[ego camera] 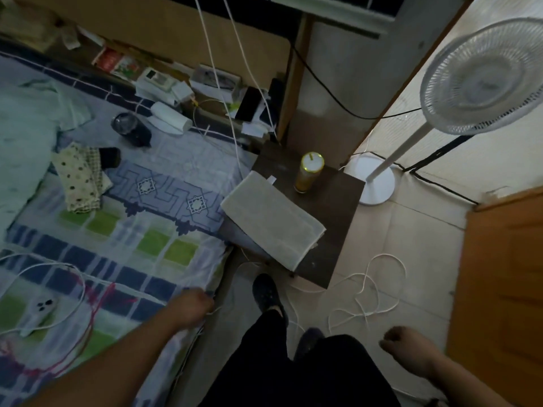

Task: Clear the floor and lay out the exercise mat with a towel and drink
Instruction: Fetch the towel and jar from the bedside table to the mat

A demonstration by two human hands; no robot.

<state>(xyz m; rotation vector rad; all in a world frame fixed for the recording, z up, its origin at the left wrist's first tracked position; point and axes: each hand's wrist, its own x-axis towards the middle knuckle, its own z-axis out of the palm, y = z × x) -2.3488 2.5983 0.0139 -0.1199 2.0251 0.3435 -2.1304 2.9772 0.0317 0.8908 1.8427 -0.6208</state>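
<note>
A folded pale towel (pixel 273 220) lies on a dark small table (pixel 338 207) beside the bed. A yellow drink can (pixel 308 171) stands upright on the same table, behind the towel. A tangled white cable (pixel 370 301) lies on the tiled floor in front of the table. My left hand (pixel 192 306) is at the bed's edge, its fingers curled round a thin white cable. My right hand (pixel 404 348) hangs low at the right, loosely curled and holding nothing. No exercise mat is in view.
The bed (pixel 123 230) with a patterned sheet fills the left, strewn with clothes, a phone (pixel 41 309) and cables. A white standing fan (pixel 482 77) stands at the right. A wooden door (pixel 505 289) is at the far right. Cluttered shelf behind.
</note>
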